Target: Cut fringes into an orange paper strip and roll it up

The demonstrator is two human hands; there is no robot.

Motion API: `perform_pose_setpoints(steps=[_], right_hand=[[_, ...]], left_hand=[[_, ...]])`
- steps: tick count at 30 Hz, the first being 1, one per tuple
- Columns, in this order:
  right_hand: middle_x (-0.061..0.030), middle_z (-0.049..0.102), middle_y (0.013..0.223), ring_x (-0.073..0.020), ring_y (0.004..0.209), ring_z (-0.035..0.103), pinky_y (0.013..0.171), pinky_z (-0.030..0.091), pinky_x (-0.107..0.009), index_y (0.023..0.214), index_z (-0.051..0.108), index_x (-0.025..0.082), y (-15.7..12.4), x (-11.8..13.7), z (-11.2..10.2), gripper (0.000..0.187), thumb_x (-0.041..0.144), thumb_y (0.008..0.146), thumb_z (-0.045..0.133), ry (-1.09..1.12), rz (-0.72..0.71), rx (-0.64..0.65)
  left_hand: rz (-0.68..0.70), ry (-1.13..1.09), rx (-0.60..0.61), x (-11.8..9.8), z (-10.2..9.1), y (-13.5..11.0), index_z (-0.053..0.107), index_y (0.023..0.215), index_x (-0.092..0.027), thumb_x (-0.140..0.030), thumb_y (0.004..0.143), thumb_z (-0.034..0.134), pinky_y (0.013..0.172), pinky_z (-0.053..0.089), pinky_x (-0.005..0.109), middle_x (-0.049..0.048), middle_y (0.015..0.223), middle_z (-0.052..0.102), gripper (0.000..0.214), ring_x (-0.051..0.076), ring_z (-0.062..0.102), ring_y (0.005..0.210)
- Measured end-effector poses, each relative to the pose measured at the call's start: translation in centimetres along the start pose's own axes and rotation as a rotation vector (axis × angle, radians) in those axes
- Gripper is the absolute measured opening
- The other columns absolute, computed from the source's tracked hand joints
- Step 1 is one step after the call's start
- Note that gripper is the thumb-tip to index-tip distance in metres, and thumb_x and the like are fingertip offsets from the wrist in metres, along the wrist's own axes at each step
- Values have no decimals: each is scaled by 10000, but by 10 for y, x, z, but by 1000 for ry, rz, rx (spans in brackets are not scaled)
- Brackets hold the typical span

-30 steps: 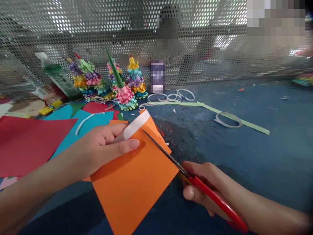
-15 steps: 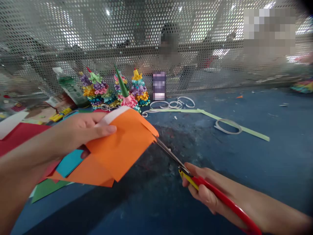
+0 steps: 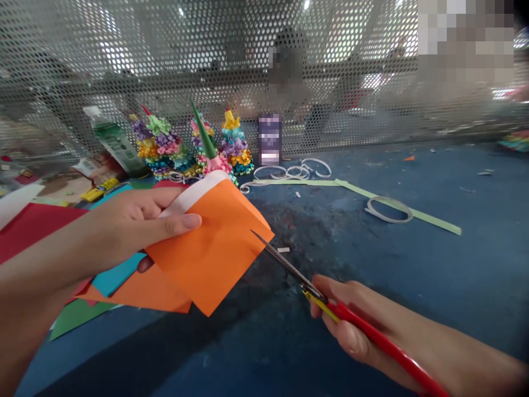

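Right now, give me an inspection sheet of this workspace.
surface: scuffed blue work table
job's things: orange paper with white strip along one edge; red-handled scissors, blades at its edge
clutter: quilled paper trees, plastic bottle, white paper curls, green paper strip, red paper sheet
hands: left hand holds the orange paper; right hand holds the scissors
cables: nothing seen
surroundings: perforated metal screen, blurred person behind it

paper sheet (image 3: 210, 242): orange, white strip (image 3: 192, 193) along one edge | scissors (image 3: 372, 339): red-and-yellow handles, grey blades | table (image 3: 413, 275): mottled blue | screen (image 3: 124, 55): silvery, dotted with round holes
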State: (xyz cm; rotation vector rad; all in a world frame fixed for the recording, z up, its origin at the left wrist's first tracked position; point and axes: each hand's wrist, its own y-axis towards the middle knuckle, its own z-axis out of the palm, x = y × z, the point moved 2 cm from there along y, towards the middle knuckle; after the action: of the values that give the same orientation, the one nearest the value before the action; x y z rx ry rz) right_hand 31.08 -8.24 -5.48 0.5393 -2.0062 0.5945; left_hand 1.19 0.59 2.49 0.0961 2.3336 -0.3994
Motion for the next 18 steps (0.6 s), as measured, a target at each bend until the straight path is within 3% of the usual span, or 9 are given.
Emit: perform_pose_setpoints(steps=[4,9,12,18], right_hand=[[-17,508,731,-126,624,449,517,414,-204,974,556,165,1,6,1,474,617,848,484,18,27,-4],[-2,493,703,-107,584,422,491,402,-192,952,555,163,4,4,5,479,624,838,497,54,54,-21],[19,463,680,-89,556,398,474,392,-175,960,541,160,5,0,7,488,629,849,471,110,57,-19],[42,437,660,-62,506,403,415,364,-143,902,499,172,9,-15,13,438,607,848,495,222,153,40]], left_hand=[[-21,24,-4,3,-1,1,599,1063,-231,-591,687,657,461,514,204,6,728,669,523,207,666,670],[34,19,16,2,4,-1,601,966,-223,-582,709,639,321,403,160,-30,584,598,444,122,548,414],[53,-5,7,1,6,-2,605,914,-217,-568,715,633,311,385,154,-21,601,605,405,123,553,414],[-9,-3,18,2,5,0,604,1037,-230,-577,683,659,327,417,177,-12,645,636,499,148,577,459]])
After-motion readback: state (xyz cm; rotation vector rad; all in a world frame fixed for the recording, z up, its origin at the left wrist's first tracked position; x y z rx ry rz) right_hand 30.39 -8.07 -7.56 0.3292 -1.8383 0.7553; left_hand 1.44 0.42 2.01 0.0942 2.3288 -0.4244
